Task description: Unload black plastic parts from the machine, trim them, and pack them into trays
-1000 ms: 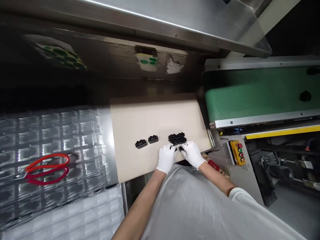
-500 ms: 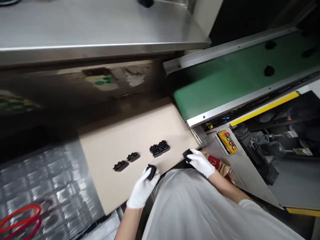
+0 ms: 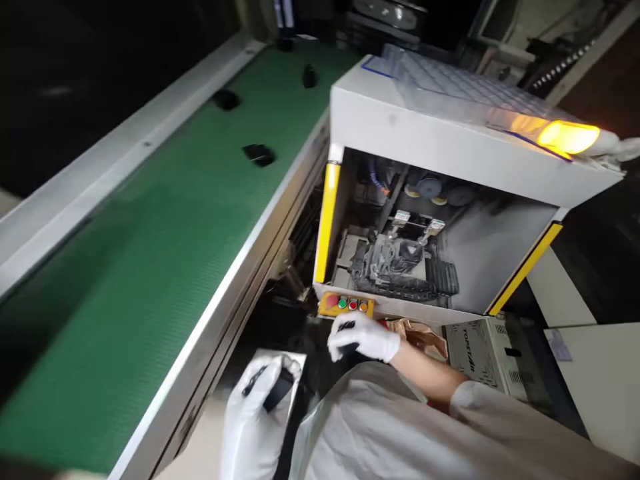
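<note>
My left hand [image 3: 255, 417], in a white glove, is low in the view and closed round a small black plastic part [image 3: 278, 389]. My right hand [image 3: 361, 337], also gloved, is closed on another black part [image 3: 346, 327] just below the yellow button box [image 3: 346, 305]. Both hands are near my grey shirt, to the right of the green conveyor belt [image 3: 130, 267]. Three loose black parts [image 3: 259, 154] lie far up the belt.
An open white machine housing [image 3: 450, 133] with yellow edge strips shows cables and mechanisms inside; an amber lamp [image 3: 567, 137] glows on its top. A crumpled brown paper bag [image 3: 420, 333] and a grey box [image 3: 487, 350] sit beside my right forearm. The belt has a steel rail [image 3: 240, 267].
My view has swung right, from the beige worktop with several black parts to the conveyor and machine. Each hand has lifted one black part off the worktop and carried it rightward.
</note>
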`<action>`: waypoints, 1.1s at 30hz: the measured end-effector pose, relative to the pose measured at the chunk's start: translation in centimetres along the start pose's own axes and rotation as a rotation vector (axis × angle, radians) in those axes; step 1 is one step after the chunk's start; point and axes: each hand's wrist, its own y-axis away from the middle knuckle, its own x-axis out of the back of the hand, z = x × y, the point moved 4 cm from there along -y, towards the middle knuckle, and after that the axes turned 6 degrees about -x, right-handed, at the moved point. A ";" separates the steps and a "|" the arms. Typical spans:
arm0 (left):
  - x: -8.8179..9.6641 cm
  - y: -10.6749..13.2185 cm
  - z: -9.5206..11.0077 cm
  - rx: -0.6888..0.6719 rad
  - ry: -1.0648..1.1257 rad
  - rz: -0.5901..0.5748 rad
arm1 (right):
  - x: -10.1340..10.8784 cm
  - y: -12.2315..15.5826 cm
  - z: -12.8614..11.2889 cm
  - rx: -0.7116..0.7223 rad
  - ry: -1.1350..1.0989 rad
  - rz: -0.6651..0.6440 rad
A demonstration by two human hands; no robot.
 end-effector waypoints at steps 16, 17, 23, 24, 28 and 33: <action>-37.7 -35.7 7.9 -0.127 0.260 -0.526 | 35.1 2.5 -17.9 0.490 0.256 0.863; -37.2 -35.3 7.8 -0.141 0.254 -0.516 | 34.9 2.8 -17.5 0.513 0.259 0.889; -35.5 -34.2 7.4 -0.238 0.169 -0.462 | 35.2 3.7 -17.0 0.558 0.331 0.983; -35.6 -34.1 7.2 -0.244 0.161 -0.468 | 35.2 3.6 -17.0 0.545 0.375 0.956; -35.3 -33.6 6.2 -0.261 0.129 -0.486 | 35.1 3.9 -16.6 0.505 0.492 0.927; -34.8 -34.9 8.2 -0.305 -0.018 -0.622 | 34.7 4.9 -17.7 0.438 0.590 0.930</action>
